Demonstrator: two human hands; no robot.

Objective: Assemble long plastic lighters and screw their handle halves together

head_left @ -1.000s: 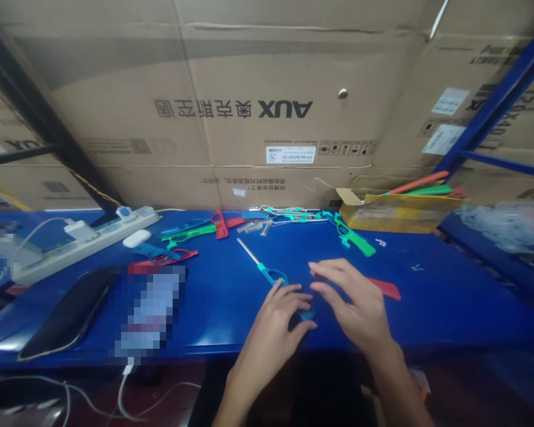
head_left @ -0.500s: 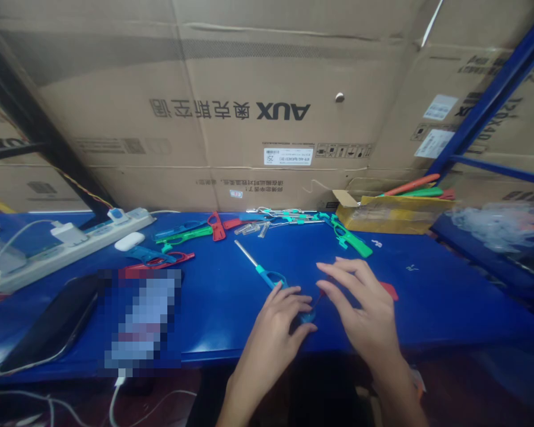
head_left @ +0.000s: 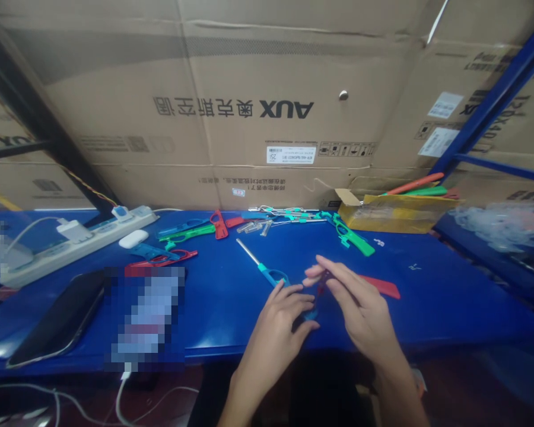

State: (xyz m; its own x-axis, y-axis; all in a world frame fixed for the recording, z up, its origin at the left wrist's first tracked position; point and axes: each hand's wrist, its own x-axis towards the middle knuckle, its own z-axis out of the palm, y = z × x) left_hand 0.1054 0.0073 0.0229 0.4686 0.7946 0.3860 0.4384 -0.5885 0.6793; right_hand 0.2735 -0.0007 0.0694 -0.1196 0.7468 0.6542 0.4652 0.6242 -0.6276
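A blue long-nosed lighter with a thin metal tube lies on the blue table, pointing away to the left. My left hand rests on its handle end with the fingers curled over it. My right hand hovers just to the right, its fingers pinched on a small dark red piece that touches the lighter's handle. A flat red plastic shell lies on the table behind my right hand.
Several red, green and blue lighter shells and metal tubes lie along the back. A yellow-lined carton stands at back right. A power strip, earbud case and phone sit left. Cardboard boxes wall the back.
My right hand has lifted off the table and drawn its fingers together on the small red piece, bringing it toward the lighter's handle. My left hand has stayed on the lighter.
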